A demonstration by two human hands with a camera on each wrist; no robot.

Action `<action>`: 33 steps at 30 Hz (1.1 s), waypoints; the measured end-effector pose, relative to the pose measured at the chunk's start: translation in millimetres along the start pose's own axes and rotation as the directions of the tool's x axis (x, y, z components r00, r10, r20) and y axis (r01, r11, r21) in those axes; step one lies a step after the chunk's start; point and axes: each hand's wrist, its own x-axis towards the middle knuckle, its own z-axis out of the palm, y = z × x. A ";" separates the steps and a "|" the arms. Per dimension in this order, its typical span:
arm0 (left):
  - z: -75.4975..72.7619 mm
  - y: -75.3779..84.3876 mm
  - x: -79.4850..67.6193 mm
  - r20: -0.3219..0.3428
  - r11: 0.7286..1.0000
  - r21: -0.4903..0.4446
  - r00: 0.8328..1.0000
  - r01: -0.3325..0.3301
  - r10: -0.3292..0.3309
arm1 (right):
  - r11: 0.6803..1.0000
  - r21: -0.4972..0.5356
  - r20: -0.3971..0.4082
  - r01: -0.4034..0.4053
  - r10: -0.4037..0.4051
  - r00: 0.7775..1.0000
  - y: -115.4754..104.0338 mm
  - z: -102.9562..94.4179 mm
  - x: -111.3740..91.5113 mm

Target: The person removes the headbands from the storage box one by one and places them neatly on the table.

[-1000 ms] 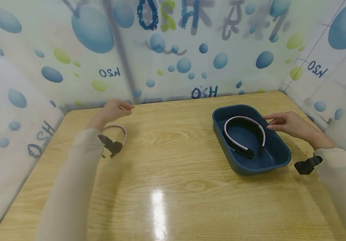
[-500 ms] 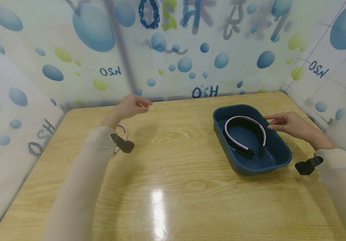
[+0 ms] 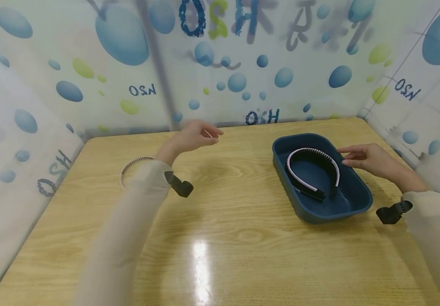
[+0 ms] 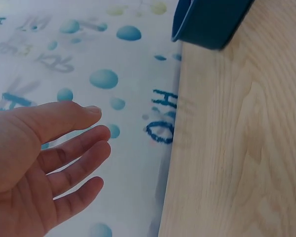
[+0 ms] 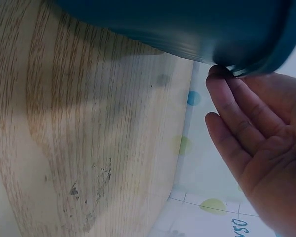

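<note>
Left sleeve [image 3: 128, 233] and empty, relaxed left hand [image 3: 194, 137] now sit further toward three o'clock. The tub [image 3: 330, 214] there could slide if the right hand [image 3: 374, 162], fingers loosely touching it, pushes. One headband [image 3: 310, 149] lies inside; another headband [image 3: 129, 163], at nine o'clock, could catch the sleeve.

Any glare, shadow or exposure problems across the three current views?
Head: bright glare streak on the near middle of the wooden table, soft shadow beside the left sleeve. Left wrist: left hand lit without hard glare, bubble-print backdrop pale. Right wrist: underexposed, blue bin darkest, right hand dim.
</note>
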 end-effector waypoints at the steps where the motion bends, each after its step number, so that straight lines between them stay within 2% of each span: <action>1: 2.8 1.4 2.0 0.008 1.000 -0.011 1.000 -0.004 0.005 | 1.000 -0.001 -0.002 0.003 -0.003 1.000 -0.2 -0.1 0.0; 11: 28.0 16.7 21.7 0.044 0.993 -0.106 0.998 -0.043 0.048 | 1.000 0.001 -0.013 0.009 -0.009 1.000 0.0 -0.2 -1.4; 21: 49.9 28.9 45.3 0.070 0.989 -0.135 0.995 -0.059 0.069 | 1.000 -0.001 -0.023 0.006 -0.006 1.000 0.6 0.3 -2.0; 28: 69.2 38.3 61.3 0.089 0.986 -0.133 0.989 -0.105 0.118 | 1.000 0.006 -0.022 0.013 -0.013 1.000 1.1 0.5 -1.2; 33: 81.7 46.9 70.5 0.104 0.982 -0.153 0.986 -0.115 0.132 | 0.999 0.012 -0.034 0.030 -0.030 0.999 0.3 1.0 -0.7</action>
